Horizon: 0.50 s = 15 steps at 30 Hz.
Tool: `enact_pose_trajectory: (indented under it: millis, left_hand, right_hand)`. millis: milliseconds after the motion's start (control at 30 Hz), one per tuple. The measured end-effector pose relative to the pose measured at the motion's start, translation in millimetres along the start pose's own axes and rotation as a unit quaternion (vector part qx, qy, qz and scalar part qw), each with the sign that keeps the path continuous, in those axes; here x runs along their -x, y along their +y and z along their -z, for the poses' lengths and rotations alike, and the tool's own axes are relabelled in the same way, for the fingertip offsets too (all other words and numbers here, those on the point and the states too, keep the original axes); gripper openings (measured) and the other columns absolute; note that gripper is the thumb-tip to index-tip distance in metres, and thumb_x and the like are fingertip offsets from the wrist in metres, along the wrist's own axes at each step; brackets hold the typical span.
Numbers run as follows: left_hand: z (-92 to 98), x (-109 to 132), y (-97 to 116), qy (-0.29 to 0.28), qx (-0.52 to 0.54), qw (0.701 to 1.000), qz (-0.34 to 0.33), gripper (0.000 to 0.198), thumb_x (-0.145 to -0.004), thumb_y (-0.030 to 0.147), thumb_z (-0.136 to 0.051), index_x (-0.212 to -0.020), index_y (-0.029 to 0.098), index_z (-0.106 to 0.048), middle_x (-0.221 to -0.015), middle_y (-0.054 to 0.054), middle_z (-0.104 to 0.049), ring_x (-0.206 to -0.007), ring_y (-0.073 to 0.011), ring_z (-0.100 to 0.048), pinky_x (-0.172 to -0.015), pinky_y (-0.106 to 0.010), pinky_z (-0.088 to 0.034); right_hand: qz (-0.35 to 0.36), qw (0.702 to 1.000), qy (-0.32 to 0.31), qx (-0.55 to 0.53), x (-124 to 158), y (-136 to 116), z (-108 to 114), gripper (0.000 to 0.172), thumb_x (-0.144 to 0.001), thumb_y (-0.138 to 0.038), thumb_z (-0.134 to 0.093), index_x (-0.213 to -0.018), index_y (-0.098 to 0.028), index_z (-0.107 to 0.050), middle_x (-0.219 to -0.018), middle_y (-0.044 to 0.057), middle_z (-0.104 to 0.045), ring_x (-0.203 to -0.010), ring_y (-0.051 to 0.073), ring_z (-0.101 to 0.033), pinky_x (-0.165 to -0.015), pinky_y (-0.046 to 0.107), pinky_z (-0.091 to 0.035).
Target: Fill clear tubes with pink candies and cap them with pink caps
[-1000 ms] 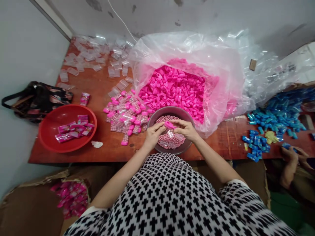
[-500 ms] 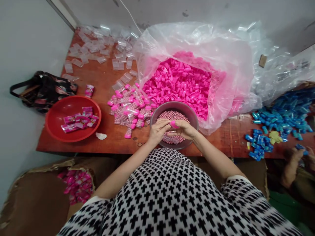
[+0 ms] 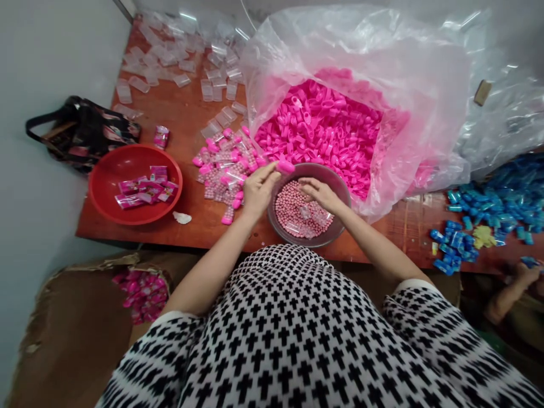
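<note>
My left hand (image 3: 258, 190) pinches a bright pink cap (image 3: 285, 166) above the left rim of a dark bowl (image 3: 274, 224). The fingers hide whether a clear container is attached to it. Over the bowl, my right hand (image 3: 321, 194) is open, with its fingers stretched out and nothing in them. Pink beads (image 3: 293, 204) fill the bowl's bottom, with several clear containers (image 3: 304, 226) lying on them. Just left of my left hand is a pile of bead-filled clear containers with pink caps (image 3: 229, 164).
A large plastic bag (image 3: 425, 107) of loose pink caps (image 3: 323, 130) stands behind the bowl. At left are a red basin (image 3: 102, 195) with pink packets, a black handbag (image 3: 91, 133) and empty clear containers (image 3: 164, 54). Blue pieces (image 3: 457, 246) and another person's hand (image 3: 522, 277) are at right.
My hands have parted from together over the bowl. My left hand has moved up and left with the pink cap; my right hand has let go and opened. The view has shifted slightly.
</note>
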<state>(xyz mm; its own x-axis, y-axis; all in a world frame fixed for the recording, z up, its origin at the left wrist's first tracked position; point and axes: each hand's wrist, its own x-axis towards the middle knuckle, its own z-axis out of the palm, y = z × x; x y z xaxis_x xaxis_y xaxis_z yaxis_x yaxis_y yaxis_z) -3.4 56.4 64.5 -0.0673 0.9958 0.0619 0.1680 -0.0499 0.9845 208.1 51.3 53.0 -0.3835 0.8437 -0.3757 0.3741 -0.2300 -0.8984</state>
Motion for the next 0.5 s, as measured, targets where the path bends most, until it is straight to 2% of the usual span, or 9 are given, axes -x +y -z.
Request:
enact_pose_trajectory:
  millis: [33,67,133,200,233,300,367,433,500]
  left_hand:
    - [9.7,-4.8,-4.8,0.020,-0.014,1.000,-0.015,0.029,-0.081,0.029,-0.062,-0.107,0.018,-0.068,-0.112,-0.005,-0.069,-0.110,-0.0197,-0.060,-0.103,-0.037,-0.042]
    - [18.2,-8.1,-10.0,0.035,-0.037,0.998,-0.031,0.031,-0.079,0.028,-0.065,-0.108,0.017,-0.068,-0.115,-0.006,-0.068,-0.116,-0.0203,-0.057,-0.107,-0.038,-0.038]
    - [28.2,-8.2,-20.2,0.047,-0.079,0.995,-0.044,0.035,-0.075,0.025,-0.069,-0.109,0.017,-0.067,-0.118,-0.006,-0.066,-0.121,-0.0210,-0.053,-0.112,-0.038,-0.032]
    - [26.5,1.0,-28.1,0.034,-0.090,0.995,-0.021,0.036,-0.076,0.025,-0.068,-0.110,0.018,-0.066,-0.118,-0.006,-0.066,-0.116,-0.0206,-0.057,-0.109,-0.037,-0.036]
    - [21.9,8.4,-30.8,0.018,-0.084,0.996,-0.001,0.035,-0.077,0.027,-0.066,-0.111,0.018,-0.066,-0.116,-0.006,-0.067,-0.112,-0.0202,-0.060,-0.105,-0.037,-0.040]
    - [9.5,25.6,-34.0,-0.024,-0.069,0.997,0.034,0.035,-0.079,0.030,-0.062,-0.113,0.018,-0.065,-0.112,-0.007,-0.069,-0.104,-0.0201,-0.064,-0.099,-0.037,-0.046]
    - [-1.1,40.9,-35.5,-0.059,-0.062,0.995,0.057,0.037,-0.080,0.031,-0.061,-0.114,0.017,-0.065,-0.111,-0.009,-0.069,-0.101,-0.0208,-0.065,-0.096,-0.037,-0.049]
    - [-6.1,51.0,-36.7,-0.081,-0.058,0.992,0.072,0.037,-0.081,0.031,-0.061,-0.114,0.016,-0.065,-0.109,-0.010,-0.070,-0.100,-0.0213,-0.066,-0.094,-0.038,-0.049]
    - [-5.8,55.5,-38.2,-0.092,-0.056,0.991,0.081,0.036,-0.081,0.033,-0.060,-0.113,0.017,-0.065,-0.107,-0.009,-0.071,-0.098,-0.0212,-0.067,-0.094,-0.039,-0.050]
  right_hand:
    - [-0.017,0.993,0.007,0.116,1.4,9.1,-1.7,0.046,-0.087,-0.055,-0.047,-0.111,-0.018,-0.058,-0.112,0.010,-0.064,-0.102,0.020,-0.060,-0.087,0.036,-0.049]
    - [-0.053,0.972,0.007,0.230,3.4,17.9,-5.4,0.045,-0.087,-0.054,-0.049,-0.107,-0.015,-0.060,-0.109,0.012,-0.066,-0.101,0.022,-0.061,-0.088,0.036,-0.047]
    - [-0.138,0.904,-0.002,0.405,8.4,32.6,-18.0,0.050,-0.085,-0.057,-0.049,-0.102,-0.012,-0.062,-0.103,0.017,-0.068,-0.098,0.026,-0.062,-0.085,0.037,-0.047]
    - [-0.177,0.851,-0.004,0.493,12.6,42.3,-33.8,0.055,-0.085,-0.057,-0.050,-0.105,-0.008,-0.061,-0.104,0.022,-0.067,-0.097,0.029,-0.063,-0.082,0.037,-0.047]
    - [-0.172,0.839,-0.006,0.516,13.9,45.3,-40.9,0.054,-0.086,-0.054,-0.049,-0.108,-0.006,-0.060,-0.106,0.024,-0.065,-0.097,0.029,-0.063,-0.081,0.036,-0.047]
    - [-0.147,0.831,-0.022,0.536,14.2,48.1,-49.8,0.048,-0.090,-0.045,-0.046,-0.109,-0.003,-0.059,-0.107,0.025,-0.065,-0.097,0.029,-0.063,-0.079,0.035,-0.047]
    - [-0.130,0.834,-0.043,0.534,11.0,48.0,-48.1,0.042,-0.092,-0.039,-0.043,-0.107,-0.005,-0.060,-0.105,0.023,-0.065,-0.097,0.028,-0.063,-0.079,0.034,-0.046]
    - [-0.102,0.837,-0.047,0.536,3.5,46.1,-36.3,0.037,-0.091,-0.037,-0.045,-0.108,-0.008,-0.060,-0.107,0.020,-0.064,-0.101,0.027,-0.060,-0.082,0.034,-0.045]
    - [-0.065,0.828,-0.012,0.557,-7.9,43.9,-19.6,0.033,-0.092,-0.031,-0.044,-0.113,-0.010,-0.057,-0.114,0.020,-0.060,-0.107,0.028,-0.054,-0.085,0.036,-0.043]
